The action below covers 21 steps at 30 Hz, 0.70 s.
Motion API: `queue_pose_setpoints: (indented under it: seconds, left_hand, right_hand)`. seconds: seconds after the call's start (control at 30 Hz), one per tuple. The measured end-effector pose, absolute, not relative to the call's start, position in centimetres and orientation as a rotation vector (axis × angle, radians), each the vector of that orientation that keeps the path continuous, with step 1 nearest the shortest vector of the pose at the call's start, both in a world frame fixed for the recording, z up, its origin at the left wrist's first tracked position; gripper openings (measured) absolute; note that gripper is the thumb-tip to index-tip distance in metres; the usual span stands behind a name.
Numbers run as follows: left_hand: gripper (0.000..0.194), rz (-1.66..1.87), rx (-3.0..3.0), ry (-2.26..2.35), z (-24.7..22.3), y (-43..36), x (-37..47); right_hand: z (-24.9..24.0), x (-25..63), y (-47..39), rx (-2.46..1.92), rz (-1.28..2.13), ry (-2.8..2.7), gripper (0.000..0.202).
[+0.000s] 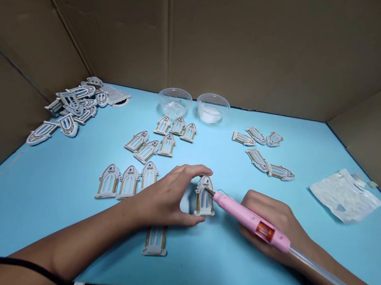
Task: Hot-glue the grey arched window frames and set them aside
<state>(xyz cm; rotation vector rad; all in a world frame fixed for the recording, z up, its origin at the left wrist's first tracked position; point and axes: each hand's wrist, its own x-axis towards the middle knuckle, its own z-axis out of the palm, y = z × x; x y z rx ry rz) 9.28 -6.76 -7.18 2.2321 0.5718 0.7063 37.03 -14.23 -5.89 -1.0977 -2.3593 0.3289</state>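
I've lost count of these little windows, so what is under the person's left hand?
An arched top peeks out beyond the left hand, and a flat-based end shows on the near side. Anything between them is covered and cannot be seen.

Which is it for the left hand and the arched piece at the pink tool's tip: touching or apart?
Touching. The head view shows the left hand gripping the arched piece, a fingertip at its top and the thumb at its base.

Your left arm (93,235) is hiding parts of two windows (154,242).
Your tool (240,214) is partly covering your right hand (276,218); tube (318,265) and cable (25,266) are running out of view.
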Motion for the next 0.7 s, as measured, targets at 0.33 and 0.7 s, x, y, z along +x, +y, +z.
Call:
queue_pose_setpoints:
  seconds: [0.33,0.7]
  left_hand:
    - [0.085,0.709,2.239,0.535,-7.18,-6.78,9.28]
    - [0.082,0.707,2.232,0.552,-7.11,-6.78,9.38]
  right_hand:
    - [-5.93,37.23,-14.23,-1.113,0.377,-2.369,0.026]
    - [-5.34,37.06,-14.02,-1.116,0.333,-2.343,0.028]
